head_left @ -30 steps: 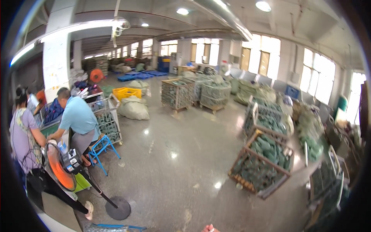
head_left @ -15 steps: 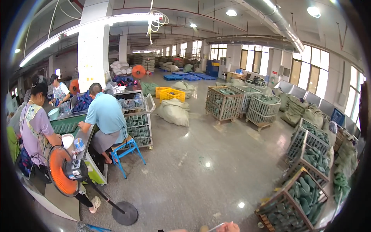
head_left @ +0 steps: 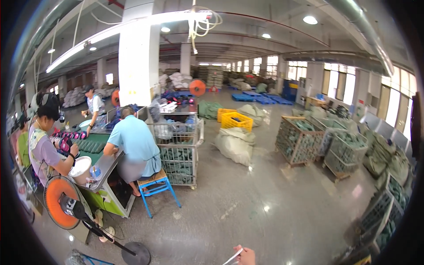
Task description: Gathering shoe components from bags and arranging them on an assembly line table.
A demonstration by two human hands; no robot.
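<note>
a thin white strip (head_left: 233, 256), held slanted, at lower centre.

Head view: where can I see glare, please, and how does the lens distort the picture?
In the head view, the windows at right and overhead tube light glare white, with bright spots on the floor; in that same view, the tube light bows and the corners go black.

- Ahead of grip (head_left: 245, 256): open floor (head_left: 229, 207), runs up to pale sack (head_left: 236, 148).
- Left of grip: fan base (head_left: 137, 254) in the way, pole slanting up-left. Beyond it, stool (head_left: 152, 177) (occupied) and counter (head_left: 104, 199) block.
- Ahead-right: slatted cart (head_left: 298, 143) blocks; passable gap between it and sack.
- Right: floor, then more carts (head_left: 379, 212).
</note>
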